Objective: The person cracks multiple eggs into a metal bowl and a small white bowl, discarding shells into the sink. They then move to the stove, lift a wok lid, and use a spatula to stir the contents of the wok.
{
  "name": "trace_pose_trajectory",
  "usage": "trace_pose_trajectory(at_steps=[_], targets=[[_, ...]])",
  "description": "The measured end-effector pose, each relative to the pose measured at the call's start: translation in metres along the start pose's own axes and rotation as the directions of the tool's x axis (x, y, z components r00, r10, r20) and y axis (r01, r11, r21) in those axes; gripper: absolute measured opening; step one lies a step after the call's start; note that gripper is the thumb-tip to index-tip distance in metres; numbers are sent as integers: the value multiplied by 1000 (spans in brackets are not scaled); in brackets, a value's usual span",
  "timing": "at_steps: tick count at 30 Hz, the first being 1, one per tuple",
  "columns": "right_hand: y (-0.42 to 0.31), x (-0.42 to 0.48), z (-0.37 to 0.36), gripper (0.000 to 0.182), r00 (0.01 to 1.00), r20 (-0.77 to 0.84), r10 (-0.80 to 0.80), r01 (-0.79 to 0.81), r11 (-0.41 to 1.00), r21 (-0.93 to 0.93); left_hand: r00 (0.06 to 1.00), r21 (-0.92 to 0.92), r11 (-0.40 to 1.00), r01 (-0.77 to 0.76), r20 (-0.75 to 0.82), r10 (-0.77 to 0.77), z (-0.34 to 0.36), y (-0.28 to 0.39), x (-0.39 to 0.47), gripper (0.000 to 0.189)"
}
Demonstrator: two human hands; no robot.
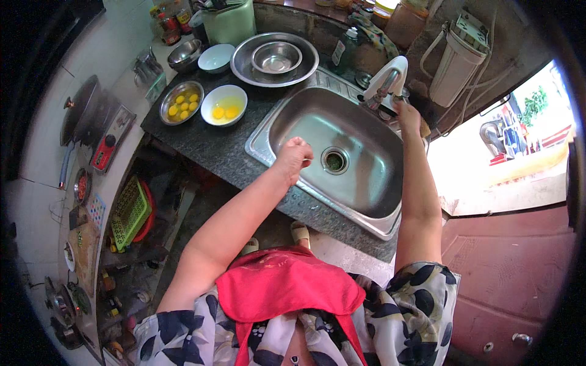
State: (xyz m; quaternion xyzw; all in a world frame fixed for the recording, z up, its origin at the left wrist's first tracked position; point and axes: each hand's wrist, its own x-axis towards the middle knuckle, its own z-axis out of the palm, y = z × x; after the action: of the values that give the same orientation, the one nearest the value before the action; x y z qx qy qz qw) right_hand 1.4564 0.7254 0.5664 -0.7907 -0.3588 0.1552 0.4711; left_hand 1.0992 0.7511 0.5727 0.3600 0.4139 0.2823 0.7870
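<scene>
My left hand (294,161) is over the near left part of the stainless steel sink (316,123), its fingers curled together with no object visible in them. My right hand (407,116) reaches to the base of the chrome faucet (382,93), at the sink's far right corner. Its fingertips are partly hidden, so I cannot tell whether they grip anything. A white cover (397,68) wraps the faucet's top. Green scraps lie in the drain strainer (335,161). Left of the sink, a metal bowl (164,110) holds several egg yolks, and a white bowl (224,120) holds egg white and yolks.
A large steel basin (238,68) with a smaller steel bowl (276,57) inside stands behind the sink. A dish soap bottle (344,52) and a water filter housing (451,75) are at the back. A portable gas stove (112,139) and wok (80,112) are left.
</scene>
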Motion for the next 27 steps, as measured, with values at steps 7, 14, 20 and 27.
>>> trace_pose_trajectory(at_steps=[7, 14, 20, 27], targets=[[22, -76, 92, 13, 858, 451, 244, -492, 139, 860, 991, -59, 990, 132, -6, -133, 96, -20, 63, 19], [66, -16, 141, 8, 868, 491, 73, -473, -173, 864, 999, -315, 949, -21, 18, 28, 146, -34, 153, 12], [19, -29, 114, 17, 832, 537, 142, -551, 92, 829, 983, -231, 973, 9, -175, -50, 144, -52, 201, 24], [-17, -62, 55, 21, 895, 433, 108, -385, 678, 626, 959, -469, 844, 261, 30, -281, 139, -55, 202, 49]])
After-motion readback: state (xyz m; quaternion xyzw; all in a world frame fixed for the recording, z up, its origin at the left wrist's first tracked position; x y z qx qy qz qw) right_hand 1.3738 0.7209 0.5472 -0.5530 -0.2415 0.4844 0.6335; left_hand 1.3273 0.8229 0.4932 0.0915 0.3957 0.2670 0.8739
